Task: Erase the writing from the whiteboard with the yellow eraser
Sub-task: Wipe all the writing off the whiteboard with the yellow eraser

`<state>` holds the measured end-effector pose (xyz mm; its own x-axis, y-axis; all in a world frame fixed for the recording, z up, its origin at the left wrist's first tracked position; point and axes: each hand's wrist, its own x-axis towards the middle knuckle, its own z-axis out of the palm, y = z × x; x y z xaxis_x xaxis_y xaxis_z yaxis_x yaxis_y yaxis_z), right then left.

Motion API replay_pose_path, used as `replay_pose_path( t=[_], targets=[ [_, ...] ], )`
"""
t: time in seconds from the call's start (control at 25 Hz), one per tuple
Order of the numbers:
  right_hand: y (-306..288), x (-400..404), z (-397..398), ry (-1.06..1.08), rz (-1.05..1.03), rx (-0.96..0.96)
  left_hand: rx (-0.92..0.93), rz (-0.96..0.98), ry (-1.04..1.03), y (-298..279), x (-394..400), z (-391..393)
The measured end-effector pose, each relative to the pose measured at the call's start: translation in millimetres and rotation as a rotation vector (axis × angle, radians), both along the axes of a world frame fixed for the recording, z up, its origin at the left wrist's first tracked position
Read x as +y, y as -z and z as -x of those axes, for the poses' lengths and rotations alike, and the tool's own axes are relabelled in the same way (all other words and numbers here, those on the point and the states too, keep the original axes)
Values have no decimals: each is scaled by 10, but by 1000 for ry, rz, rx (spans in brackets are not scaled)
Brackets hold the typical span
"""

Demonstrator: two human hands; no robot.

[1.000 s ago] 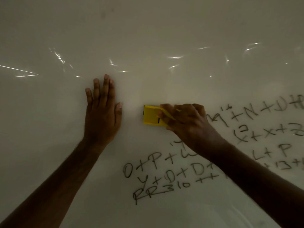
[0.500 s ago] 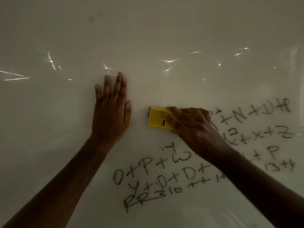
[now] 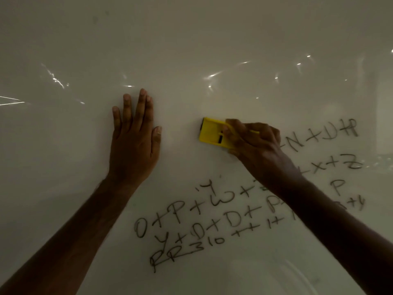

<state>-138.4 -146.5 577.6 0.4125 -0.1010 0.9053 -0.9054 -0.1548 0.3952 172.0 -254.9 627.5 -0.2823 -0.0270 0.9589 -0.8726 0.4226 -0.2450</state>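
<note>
Head view: right hand (image 3: pixel 253 141) clamped on yellow eraser (image 3: pixel 212 132), pressing it flat against whiteboard (image 3: pixel 191 39). Eraser long axis roughly horizontal, free end pointing left. Left hand (image 3: pixel 134 143) open, fingers together, palm flat on bare board, well left of eraser. Remaining writing (image 3: pixel 202 220) lies below and to the right of the eraser; upper-left board clean. Judgement: next stroke should go down or right; right hand is nearer.

Likely a classroom or office, dimly lit, glossy whiteboard (image 3: pixel 212 39) filling the whole view, light glints (image 3: pixel 212 76) reflected across it, handwritten letter-and-number sums (image 3: pixel 191 222) in dark marker, no other surroundings visible
</note>
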Motion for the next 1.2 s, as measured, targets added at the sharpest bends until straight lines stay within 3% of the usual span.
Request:
replay_pose_path(
  t=[0.2, 0.48, 0.72, 1.0, 1.2],
  targets=[
    [423, 221, 360, 74, -130, 172, -18, 0, -22, 2, 10, 4],
    [-232, 48, 177, -1, 20, -19, -48, 24, -41, -106, 73, 420],
    [443, 294, 658, 67, -144, 126, -69, 18, -14, -122, 76, 463],
    [-380, 179, 651, 15, -4, -114, -108, 48, -29, -137, 124, 739],
    [217, 219, 684, 28, -41, 33, -120, 54, -10, -148, 136, 779]
  ],
)
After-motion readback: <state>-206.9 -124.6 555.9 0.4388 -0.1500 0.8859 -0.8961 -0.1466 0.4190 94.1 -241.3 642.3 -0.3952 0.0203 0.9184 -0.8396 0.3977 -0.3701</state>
